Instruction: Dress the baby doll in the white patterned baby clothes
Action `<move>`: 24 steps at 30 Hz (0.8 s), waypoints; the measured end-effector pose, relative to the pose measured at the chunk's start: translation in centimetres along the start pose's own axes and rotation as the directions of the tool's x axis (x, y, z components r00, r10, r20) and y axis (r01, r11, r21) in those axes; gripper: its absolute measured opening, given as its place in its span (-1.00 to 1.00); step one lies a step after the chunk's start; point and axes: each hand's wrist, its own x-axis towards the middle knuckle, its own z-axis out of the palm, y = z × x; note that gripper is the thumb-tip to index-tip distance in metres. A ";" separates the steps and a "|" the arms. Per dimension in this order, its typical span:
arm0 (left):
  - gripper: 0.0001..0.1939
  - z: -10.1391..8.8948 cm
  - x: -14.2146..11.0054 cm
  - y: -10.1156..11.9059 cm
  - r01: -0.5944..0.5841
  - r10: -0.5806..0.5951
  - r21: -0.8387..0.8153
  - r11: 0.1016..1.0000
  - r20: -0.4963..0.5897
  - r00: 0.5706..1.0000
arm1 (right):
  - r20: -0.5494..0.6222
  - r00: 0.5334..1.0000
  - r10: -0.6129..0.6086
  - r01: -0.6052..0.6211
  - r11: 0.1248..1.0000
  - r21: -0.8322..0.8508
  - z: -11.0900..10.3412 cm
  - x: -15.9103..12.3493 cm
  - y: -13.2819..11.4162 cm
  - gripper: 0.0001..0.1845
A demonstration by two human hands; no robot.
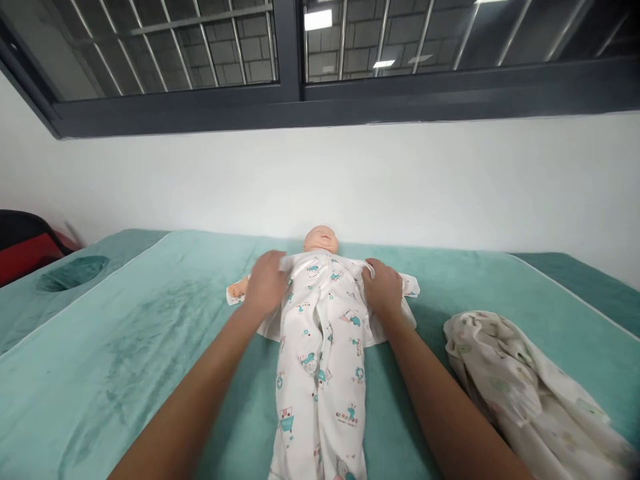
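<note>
A baby doll [321, 239] lies on its back, its head toward the wall. White baby pants [323, 347] with teal animal and lettering prints are spread over its front, the waistband near the doll's neck and the legs running toward me. My left hand [267, 281] is closed on the waistband's left corner, slightly blurred. At the opposite corner, the fingers of my right hand [384, 285] pinch the waistband edge. Beneath the pants shows a white printed baby top [411, 285] with its sleeves stretched out sideways. One small doll hand [237, 288] pokes from the left sleeve.
A crumpled pale printed cloth [520, 380] lies to the right of my right forearm. The padded bed has a teal plush cover [150, 353] with a round face hole [75, 273] at left. A red and black item [30, 247] stands beyond it. A white wall [320, 173] bounds the far side.
</note>
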 end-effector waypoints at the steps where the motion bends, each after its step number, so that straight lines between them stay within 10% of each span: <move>1: -0.59 -0.3 0.7 2.3 -0.119 0.120 -0.032 0.992 0.049 0.992 | 0.011 1.000 0.005 -0.005 1.000 -0.009 0.0 0.1 0.0 -0.61; 4: -0.60 0.0 3.0 8.9 -0.359 0.310 0.081 0.930 0.355 0.882 | 0.046 0.998 0.040 -0.040 0.999 0.015 -0.2 0.4 0.4 -0.65; 8: -0.68 2.5 6.2 13.7 -0.419 0.283 0.156 0.895 0.527 0.801 | 0.022 0.996 0.083 -0.085 0.990 0.116 -0.2 0.5 0.9 -0.67; 16: -0.67 6.5 7.8 15.7 -0.426 0.160 0.253 0.869 0.670 0.725 | -0.033 0.997 0.075 -0.068 0.979 0.191 0.7 1.0 1.6 -0.69; 24: -0.59 4.0 8.2 15.4 -0.415 0.138 0.308 0.856 0.639 0.757 | 0.043 0.977 0.208 -0.211 0.931 0.299 -0.4 1.2 1.3 -0.69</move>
